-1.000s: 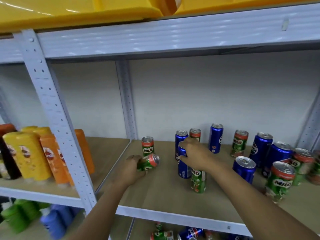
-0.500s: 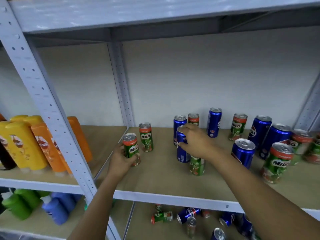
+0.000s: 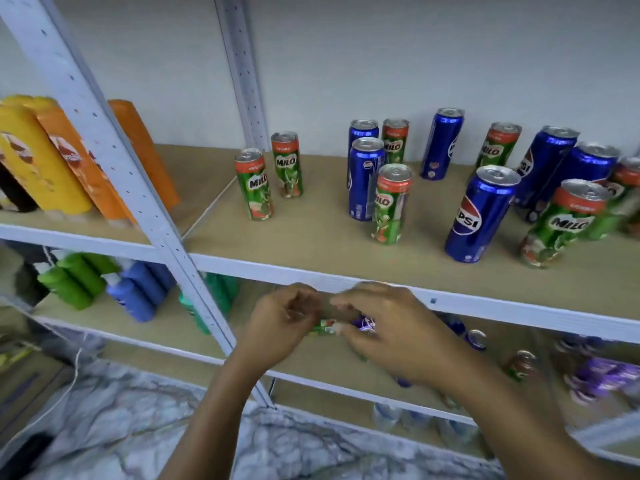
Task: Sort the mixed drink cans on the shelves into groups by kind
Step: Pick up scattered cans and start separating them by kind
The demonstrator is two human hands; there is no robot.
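Observation:
On the middle shelf [image 3: 311, 268], two green Milo cans [image 3: 254, 183] stand together at the left. To their right, blue Pepsi cans [image 3: 365, 178] and more Milo cans [image 3: 393, 202] stand mixed. Both my hands are lower, in front of the bottom shelf. A green can [image 3: 323, 329] and a blue can [image 3: 363, 322] lie there between them. My left hand [image 3: 284, 323] has its fingers curled beside the green can. My right hand [image 3: 391, 330] is spread over the blue can. Both hands are blurred, and no grip shows.
More cans lie scattered on the bottom shelf [image 3: 519, 365] at the right. A white upright post [image 3: 145, 216] crosses the left of the view. Orange and yellow bottles [image 3: 69, 161] and green and blue bottles [image 3: 131, 292] fill the left bay.
My left hand set its Milo can upright beside the other one and let go. My right hand left the Pepsi can. Both hands dropped to the bottom shelf, and the view tilted down.

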